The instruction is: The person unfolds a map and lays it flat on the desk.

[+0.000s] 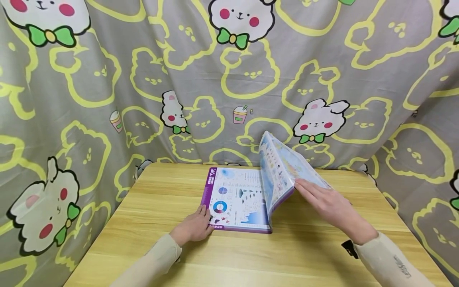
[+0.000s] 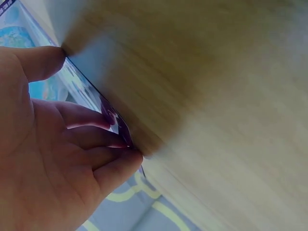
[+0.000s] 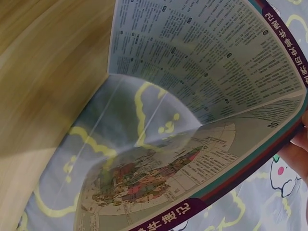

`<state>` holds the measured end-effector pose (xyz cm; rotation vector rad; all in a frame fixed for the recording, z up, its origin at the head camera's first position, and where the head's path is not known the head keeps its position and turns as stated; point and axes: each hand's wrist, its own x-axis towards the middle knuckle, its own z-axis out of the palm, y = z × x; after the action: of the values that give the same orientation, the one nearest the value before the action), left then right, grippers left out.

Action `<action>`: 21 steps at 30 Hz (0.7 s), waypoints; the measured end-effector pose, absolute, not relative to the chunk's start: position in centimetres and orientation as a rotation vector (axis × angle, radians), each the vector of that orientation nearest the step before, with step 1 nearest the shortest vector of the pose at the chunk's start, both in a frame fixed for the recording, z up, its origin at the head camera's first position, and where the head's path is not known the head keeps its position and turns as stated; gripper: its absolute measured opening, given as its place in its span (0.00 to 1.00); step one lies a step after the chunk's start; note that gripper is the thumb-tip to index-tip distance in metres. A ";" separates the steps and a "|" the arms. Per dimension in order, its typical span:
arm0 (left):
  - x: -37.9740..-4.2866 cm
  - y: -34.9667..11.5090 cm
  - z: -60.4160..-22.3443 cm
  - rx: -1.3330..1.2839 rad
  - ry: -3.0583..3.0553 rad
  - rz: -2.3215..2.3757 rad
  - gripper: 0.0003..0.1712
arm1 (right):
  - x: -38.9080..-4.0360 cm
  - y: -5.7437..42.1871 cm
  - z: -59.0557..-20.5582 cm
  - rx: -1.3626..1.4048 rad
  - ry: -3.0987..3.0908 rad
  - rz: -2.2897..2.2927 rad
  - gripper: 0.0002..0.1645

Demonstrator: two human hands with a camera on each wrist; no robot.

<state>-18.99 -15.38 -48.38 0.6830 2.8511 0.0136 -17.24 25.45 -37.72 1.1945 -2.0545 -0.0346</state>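
Note:
A folded map sheet (image 1: 234, 199) with a purple border lies on the table, its left panel flat and printed with charts. Its right part (image 1: 287, 163) stands raised and bent in a tent shape, showing maps. My left hand (image 1: 195, 225) rests at the lower left corner; in the left wrist view the fingertips of that hand (image 2: 62, 144) touch the purple edge. At the raised part's near edge, my right hand (image 1: 324, 201) pinches the sheet. The right wrist view shows text and a coloured map on the inner panels (image 3: 202, 72), with only a bit of the right hand (image 3: 298, 154) visible.
The wooden table (image 1: 143, 203) extends around the sheet on all sides. Behind it and at both sides hangs a grey curtain (image 1: 201, 151) with rabbit drawings. A small black object (image 1: 349, 249) shows beside the right sleeve.

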 end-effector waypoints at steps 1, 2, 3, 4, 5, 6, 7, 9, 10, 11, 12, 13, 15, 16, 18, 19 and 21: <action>-19.0 -15.4 -48.4 0.682 2.849 0.014 0.38 | -17.2 25.6 -37.7 1.193 -2.056 -0.029 0.29; -19.0 -15.4 -48.4 0.681 2.848 0.014 0.38 | -17.2 25.7 -37.7 1.192 -2.053 -0.025 0.29; -19.0 -15.4 -48.4 0.682 2.847 0.015 0.38 | -17.2 25.8 -37.7 1.190 -2.042 -0.022 0.28; -19.0 -15.4 -48.4 0.681 2.847 0.020 0.38 | -17.2 25.9 -37.7 1.188 -2.028 -0.014 0.28; -19.0 -15.4 -48.4 0.680 2.847 0.020 0.38 | -17.2 26.0 -37.7 1.186 -2.013 -0.007 0.28; -19.0 -15.4 -48.4 0.680 2.846 0.019 0.38 | -17.2 26.1 -37.7 1.185 -1.998 0.004 0.27; -18.9 -15.5 -48.4 0.679 2.845 0.015 0.38 | -17.2 26.2 -37.7 1.185 -1.984 0.015 0.27; -18.9 -15.5 -48.3 0.678 2.846 0.019 0.38 | -17.2 26.4 -37.7 1.182 -1.962 0.028 0.26; -18.9 -15.5 -48.3 0.677 2.847 0.021 0.38 | -17.1 26.5 -37.7 1.181 -1.955 0.036 0.26; -18.9 -15.5 -48.3 0.677 2.847 0.020 0.38 | -17.1 26.6 -37.7 1.182 -1.951 0.041 0.26; -18.9 -15.5 -48.3 0.677 2.847 0.022 0.38 | -17.1 26.7 -37.7 1.181 -1.948 0.045 0.26; -18.9 -15.5 -48.3 0.676 2.846 0.025 0.38 | -17.1 26.9 -37.7 1.180 -1.946 0.048 0.26; -18.8 -15.5 -48.3 0.669 2.848 0.034 0.38 | -17.0 27.1 -37.7 1.174 -1.943 0.048 0.26; -18.8 -15.5 -48.3 0.662 2.849 0.043 0.38 | -17.0 27.2 -37.7 1.170 -1.941 0.049 0.26; -18.8 -15.6 -48.4 0.646 2.851 0.050 0.39 | -16.9 27.5 -37.7 1.164 -1.943 0.054 0.26; -18.9 -15.7 -48.4 0.638 2.853 0.052 0.39 | -16.9 27.6 -37.8 1.160 -1.945 0.056 0.26; -18.9 -15.8 -48.5 0.625 2.854 0.050 0.39 | -16.8 27.8 -37.9 1.153 -1.951 0.060 0.26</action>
<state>-18.93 -15.83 -48.50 0.6249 2.8536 0.0503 -16.83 27.84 -37.90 1.1528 -1.9512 0.0599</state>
